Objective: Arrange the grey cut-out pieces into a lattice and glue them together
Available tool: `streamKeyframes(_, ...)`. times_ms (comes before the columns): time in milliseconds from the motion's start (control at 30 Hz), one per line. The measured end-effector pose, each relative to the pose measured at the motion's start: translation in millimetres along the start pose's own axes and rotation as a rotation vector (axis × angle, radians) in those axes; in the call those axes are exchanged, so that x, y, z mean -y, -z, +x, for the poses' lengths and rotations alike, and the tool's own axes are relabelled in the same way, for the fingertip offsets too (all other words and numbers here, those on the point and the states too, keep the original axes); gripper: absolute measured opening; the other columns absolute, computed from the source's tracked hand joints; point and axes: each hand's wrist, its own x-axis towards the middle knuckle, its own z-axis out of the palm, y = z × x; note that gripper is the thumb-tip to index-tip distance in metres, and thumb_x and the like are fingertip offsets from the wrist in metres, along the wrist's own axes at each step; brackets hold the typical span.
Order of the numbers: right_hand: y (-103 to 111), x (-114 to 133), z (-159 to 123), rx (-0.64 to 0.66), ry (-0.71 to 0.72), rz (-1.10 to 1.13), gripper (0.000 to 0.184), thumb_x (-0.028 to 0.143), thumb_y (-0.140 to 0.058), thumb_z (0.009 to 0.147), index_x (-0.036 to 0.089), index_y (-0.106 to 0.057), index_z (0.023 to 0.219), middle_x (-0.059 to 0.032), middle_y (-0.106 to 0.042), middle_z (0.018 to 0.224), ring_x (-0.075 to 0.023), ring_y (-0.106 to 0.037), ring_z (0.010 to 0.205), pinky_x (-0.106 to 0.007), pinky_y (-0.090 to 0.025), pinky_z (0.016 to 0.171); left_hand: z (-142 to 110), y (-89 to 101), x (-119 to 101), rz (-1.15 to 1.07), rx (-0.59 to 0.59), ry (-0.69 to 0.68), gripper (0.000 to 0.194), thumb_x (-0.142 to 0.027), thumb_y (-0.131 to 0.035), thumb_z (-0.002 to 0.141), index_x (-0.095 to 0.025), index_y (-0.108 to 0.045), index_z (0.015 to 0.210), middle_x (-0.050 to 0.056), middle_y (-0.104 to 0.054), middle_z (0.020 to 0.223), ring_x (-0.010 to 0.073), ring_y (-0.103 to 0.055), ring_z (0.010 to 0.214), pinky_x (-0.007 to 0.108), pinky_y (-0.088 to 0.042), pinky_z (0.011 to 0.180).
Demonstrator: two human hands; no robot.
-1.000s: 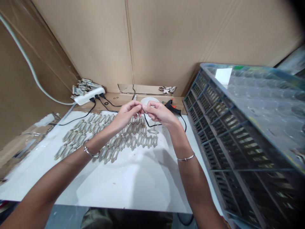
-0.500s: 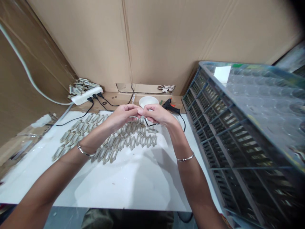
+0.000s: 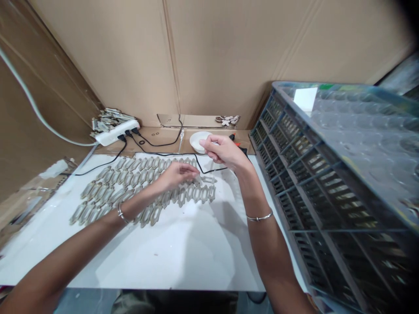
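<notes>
Over the right end of the rows of small elongated frame-shaped pieces (image 3: 137,177), my left hand (image 3: 176,176) is closed in a pinch. Something pale may be at its fingertips, too small to make out. One such piece (image 3: 208,179) lies sideways just right of those fingertips. My right hand (image 3: 225,151) is raised higher, thumb and fingers pressed together in front of a white bowl (image 3: 198,141); what they hold, if anything, cannot be made out. Behind this hand a black and orange glue gun (image 3: 242,150) is mostly hidden.
A tall grey plastic crate (image 3: 288,174) stands along the right side, with clear rounded plastic on top. At the back left are a white power strip (image 3: 116,133) and a heap of pieces (image 3: 113,117). A black cable (image 3: 163,154) crosses the white table (image 3: 147,257). Flower-shaped bits (image 3: 225,122) lie at the back.
My hands were together at the fingertips and have parted. The left has come down toward the pieces; the right has moved slightly up and right, partly covering the glue gun.
</notes>
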Motion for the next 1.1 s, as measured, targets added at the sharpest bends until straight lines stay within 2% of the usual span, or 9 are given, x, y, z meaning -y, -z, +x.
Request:
streamKeyframes(133, 0, 1, -1, 0.001, 0.030, 0.007, 0.044, 0.053, -0.065, 0.082, 0.017, -0.048, 0.065, 0.0082, -0.037, 0.048, -0.0029, -0.025, 0.041, -0.016, -0.019, 0.036, 6, -21.4, 17, 0.119, 0.026, -0.044, 0.028, -0.037, -0.070, 0.073, -0.013, -0.073, 0.087, 0.007, -0.075, 0.078, 0.0197, -0.068, 0.072, 0.029, -0.052, 0.068)
streamKeyframes(333, -3, 7, -3, 0.007, 0.035, 0.054, 0.041, 0.048, -0.067, 0.083, 0.017, -0.047, 0.065, 0.0086, -0.037, 0.046, -0.0026, -0.023, 0.040, -0.016, -0.016, 0.036, 16, -37.5, 23, 0.312, 0.069, -0.079, 0.020, -0.023, -0.060, 0.072, -0.015, -0.073, 0.085, 0.004, -0.075, 0.077, 0.0192, -0.070, 0.073, 0.025, -0.051, 0.068)
streamKeyframes(600, 2, 8, -5, 0.006, 0.021, 0.069, 0.041, 0.047, -0.067, 0.084, 0.017, -0.046, 0.066, 0.0087, -0.038, 0.045, -0.0025, -0.023, 0.039, -0.015, -0.016, 0.035, 24, -43.6, 30, 0.282, 0.085, -0.025, 0.024, -0.031, -0.064, 0.072, -0.015, -0.072, 0.088, 0.005, -0.075, 0.079, 0.0191, -0.070, 0.072, 0.025, -0.051, 0.066)
streamKeyframes(900, 9, 9, -7, -0.023, 0.043, 0.055, 0.041, 0.047, -0.066, 0.085, 0.017, -0.048, 0.064, 0.0083, -0.038, 0.046, -0.0026, -0.024, 0.040, -0.015, -0.017, 0.035, 28, -51.1, 28, 0.327, 0.136, -0.091, 0.016, -0.028, -0.066, 0.073, -0.017, -0.072, 0.084, 0.004, -0.075, 0.080, 0.0185, -0.069, 0.074, 0.024, -0.049, 0.065)
streamKeyframes(1100, 9, 12, -8, -0.024, 0.056, 0.040, 0.042, 0.047, -0.065, 0.085, 0.017, -0.048, 0.063, 0.0080, -0.039, 0.046, -0.0026, -0.024, 0.040, -0.015, -0.016, 0.035, 26, -54.4, 22, 0.387, 0.148, -0.104, 0.019, -0.031, -0.064, 0.076, -0.017, -0.074, 0.084, 0.004, -0.075, 0.080, 0.0179, -0.067, 0.070, 0.024, -0.047, 0.062)
